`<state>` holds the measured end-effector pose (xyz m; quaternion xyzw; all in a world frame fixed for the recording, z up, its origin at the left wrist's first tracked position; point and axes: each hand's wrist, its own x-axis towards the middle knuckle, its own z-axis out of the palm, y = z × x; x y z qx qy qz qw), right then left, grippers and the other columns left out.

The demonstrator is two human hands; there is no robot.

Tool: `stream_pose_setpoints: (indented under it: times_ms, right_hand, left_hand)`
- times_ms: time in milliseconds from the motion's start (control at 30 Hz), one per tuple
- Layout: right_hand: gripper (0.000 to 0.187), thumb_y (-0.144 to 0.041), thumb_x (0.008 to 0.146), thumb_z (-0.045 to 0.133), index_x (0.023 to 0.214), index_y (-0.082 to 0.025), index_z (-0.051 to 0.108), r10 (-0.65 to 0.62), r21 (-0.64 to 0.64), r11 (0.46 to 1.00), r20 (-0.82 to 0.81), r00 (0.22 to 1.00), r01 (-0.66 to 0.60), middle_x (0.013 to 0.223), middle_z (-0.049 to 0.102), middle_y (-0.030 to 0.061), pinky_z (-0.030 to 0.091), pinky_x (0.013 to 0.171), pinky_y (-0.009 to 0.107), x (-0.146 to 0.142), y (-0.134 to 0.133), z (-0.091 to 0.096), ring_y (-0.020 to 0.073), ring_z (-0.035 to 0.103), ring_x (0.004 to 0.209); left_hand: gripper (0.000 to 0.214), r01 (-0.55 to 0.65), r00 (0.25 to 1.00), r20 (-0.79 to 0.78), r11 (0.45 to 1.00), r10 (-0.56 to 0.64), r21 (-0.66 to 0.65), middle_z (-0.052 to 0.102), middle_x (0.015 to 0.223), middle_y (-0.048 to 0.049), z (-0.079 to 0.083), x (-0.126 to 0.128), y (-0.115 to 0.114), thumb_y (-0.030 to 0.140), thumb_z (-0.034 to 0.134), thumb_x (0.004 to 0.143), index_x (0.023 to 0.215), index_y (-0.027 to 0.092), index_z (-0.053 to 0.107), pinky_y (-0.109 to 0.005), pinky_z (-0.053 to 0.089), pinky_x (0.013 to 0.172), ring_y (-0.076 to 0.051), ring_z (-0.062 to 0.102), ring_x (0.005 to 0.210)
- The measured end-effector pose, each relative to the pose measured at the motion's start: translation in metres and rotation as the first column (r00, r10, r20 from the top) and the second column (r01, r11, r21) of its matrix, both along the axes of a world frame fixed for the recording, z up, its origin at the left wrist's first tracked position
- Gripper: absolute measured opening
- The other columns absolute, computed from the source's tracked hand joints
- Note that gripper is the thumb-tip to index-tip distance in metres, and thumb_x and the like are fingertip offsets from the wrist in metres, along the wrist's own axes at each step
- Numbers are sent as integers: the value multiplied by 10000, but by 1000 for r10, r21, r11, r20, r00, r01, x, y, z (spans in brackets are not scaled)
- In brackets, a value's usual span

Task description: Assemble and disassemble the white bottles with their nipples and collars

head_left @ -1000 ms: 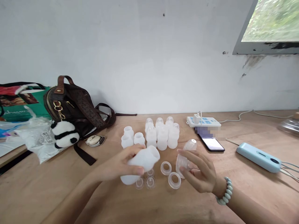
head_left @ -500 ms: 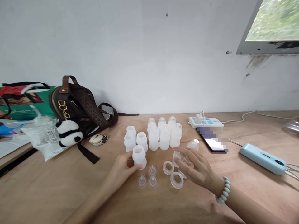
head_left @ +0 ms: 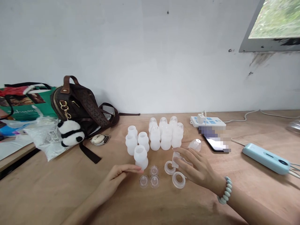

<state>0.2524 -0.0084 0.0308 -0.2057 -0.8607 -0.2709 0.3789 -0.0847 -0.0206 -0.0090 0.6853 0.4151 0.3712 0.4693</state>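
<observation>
My left hand (head_left: 118,176) lies flat on the wooden table (head_left: 58,187), fingers stretched out and holding nothing. Its fingertips are just below an upright, uncapped white bottle (head_left: 141,157). Three clear nipples (head_left: 150,178) sit right of those fingertips. My right hand (head_left: 195,167), with a bead bracelet on the wrist, curls over a clear cap (head_left: 177,157) resting on the table. Two clear rings (head_left: 178,180) lie beside it. Two more open bottles (head_left: 134,139) and several capped bottles (head_left: 166,134) stand behind. Another clear cap (head_left: 195,144) lies tipped over.
A brown handbag (head_left: 77,104) with a panda plush (head_left: 71,132) sits at the left, beside plastic bags (head_left: 42,139) and a small white case (head_left: 100,139). On the right are a power strip (head_left: 207,121), a phone (head_left: 214,143) and a light-blue device (head_left: 267,157).
My left hand stood the white bottle upright on the table, let it go and drew back flat. My right hand lowered the clear cap to the table.
</observation>
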Motion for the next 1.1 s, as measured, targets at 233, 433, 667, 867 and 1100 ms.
stream_pose_setpoints:
  times_ms: [233,433,667,867,1100]
  right_hand:
    - [290,43,867,503,1097,-112,587,-10,-20,1000,17,1000,11,1148,599,206,564,670,365,0,1,-3,226,572,864]
    - [285,36,881,487,1101,-118,583,-6,-24,1000,17,1000,6,1140,613,199,578,687,376,-1,1,-5,236,590,898]
    - [330,39,896,465,1154,-122,593,13,-102,995,4,1000,-13,1155,644,205,593,716,384,-2,1,-8,240,636,916]
    - [218,-93,967,515,1181,-137,527,72,-286,950,-186,980,-124,1175,697,193,621,803,390,-6,0,-14,249,686,1036]
    - [235,-117,984,516,1216,-119,547,102,-265,952,-204,974,-155,1167,698,211,640,796,397,-8,-4,-7,265,697,1045]
  left_hand:
    - [333,125,980,177,978,-95,-166,781,1142,-106,5,27,37,240,588,835,1121,168,744,-486,484,1054,-292,714,1099]
    - [323,109,981,177,983,-82,-146,789,1104,-117,-1,37,58,240,590,812,1088,151,732,-495,493,1036,-288,723,1068]
    - [336,53,990,138,994,-39,-98,750,1197,-117,-2,50,56,281,623,832,1138,173,708,-483,432,1090,-282,667,1157]
    - [245,66,984,171,994,-49,-90,755,1066,-81,31,84,34,332,620,892,1062,193,730,-404,472,984,-255,665,1066]
    - [286,222,923,368,933,-108,-283,626,691,-13,59,127,20,421,745,795,821,136,766,-243,410,639,-121,523,640]
